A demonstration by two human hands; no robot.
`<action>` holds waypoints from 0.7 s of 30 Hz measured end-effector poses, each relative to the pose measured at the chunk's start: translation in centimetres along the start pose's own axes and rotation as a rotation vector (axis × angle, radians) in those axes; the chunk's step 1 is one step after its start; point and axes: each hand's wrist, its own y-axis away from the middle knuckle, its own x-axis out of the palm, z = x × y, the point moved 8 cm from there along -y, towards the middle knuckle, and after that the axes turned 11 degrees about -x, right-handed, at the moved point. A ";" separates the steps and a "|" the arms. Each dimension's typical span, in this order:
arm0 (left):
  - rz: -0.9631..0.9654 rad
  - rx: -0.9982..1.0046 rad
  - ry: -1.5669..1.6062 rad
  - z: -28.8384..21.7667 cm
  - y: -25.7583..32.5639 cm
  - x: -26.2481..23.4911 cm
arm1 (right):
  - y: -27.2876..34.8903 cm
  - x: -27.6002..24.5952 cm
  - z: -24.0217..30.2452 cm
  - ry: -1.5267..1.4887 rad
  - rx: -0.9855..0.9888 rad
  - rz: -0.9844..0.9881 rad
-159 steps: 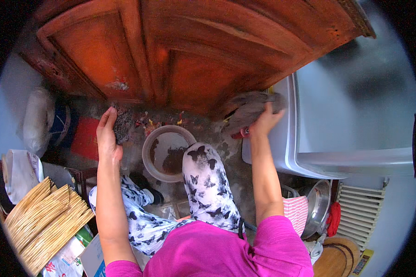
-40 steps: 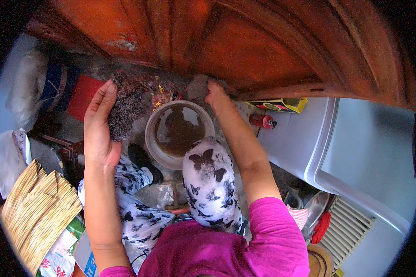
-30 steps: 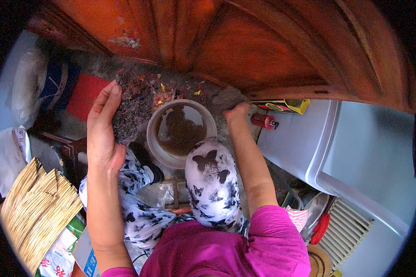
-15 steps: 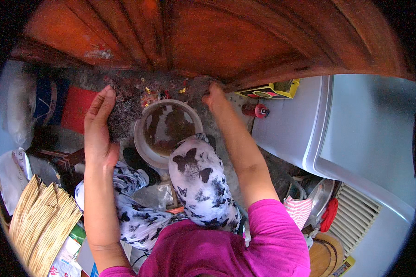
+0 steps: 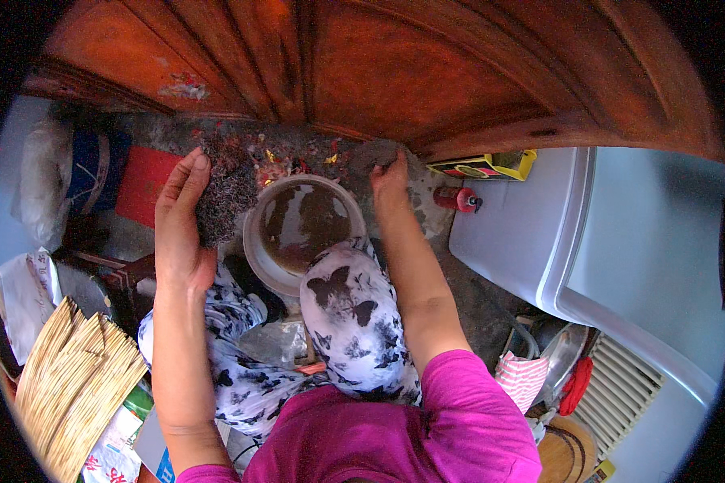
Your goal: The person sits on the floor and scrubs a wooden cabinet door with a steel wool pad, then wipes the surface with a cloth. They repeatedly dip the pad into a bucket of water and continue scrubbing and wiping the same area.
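Observation:
My left hand (image 5: 184, 221) is raised left of a round basin (image 5: 254, 253), its fingers and thumb drawn together at the tips. Anything thin between them is too small to make out. Beside and below it lies a heap of dark, fine, stringy bits (image 5: 227, 193). The pale basin holds murky brown liquid (image 5: 302, 225) and stands on the floor in front of my knees. Beyond its far right rim, my right hand (image 5: 390, 175) has its fingers curled at the edge of a dark grey, roundish lump (image 5: 370, 154). The fingertips are partly hidden.
A brown wooden panelled door (image 5: 427, 76) closes off the far side. To the right are a yellow-edged box (image 5: 491, 165), a red bottle (image 5: 457, 199) and a pale appliance (image 5: 524, 225). A bundle of straw-coloured stalks (image 5: 76, 382) and a red sheet (image 5: 147, 183) are at left.
The view has shifted slightly. My right hand has moved a little to the right, and the dark lump beside it shows more clearly. My left hand keeps its pose.

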 end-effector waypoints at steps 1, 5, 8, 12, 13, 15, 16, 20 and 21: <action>0.006 -0.005 -0.023 0.0 -0.1 -0.4 | 0.4 0.2 0.2 0.031 -0.014 -0.016; -0.001 -0.031 0.003 0.2 -0.4 -2.3 | 4.7 1.5 1.2 0.251 -0.020 -0.178; 0.003 -0.027 -0.004 0.3 -0.4 -2.3 | 3.3 0.8 1.3 0.361 -0.064 -0.209; 0.028 -0.031 0.040 0.5 -0.1 -0.9 | -0.8 0.5 1.7 0.362 -0.149 -0.190; 0.040 -0.024 0.019 0.5 -0.3 -2.0 | 1.1 1.4 1.2 0.367 -0.103 -0.176; 0.052 -0.015 0.003 0.1 0.0 -2.7 | 4.1 2.5 1.2 0.376 -0.032 -0.161; 0.056 -0.025 0.004 0.2 -0.1 -2.2 | 2.6 1.7 1.0 0.306 0.002 -0.147; 0.075 -0.041 0.014 0.2 -0.1 -0.8 | -2.6 -1.1 0.3 0.087 0.071 0.050; 0.087 -0.031 0.021 0.1 -0.1 -1.0 | -2.3 -1.1 -0.3 0.052 0.087 0.133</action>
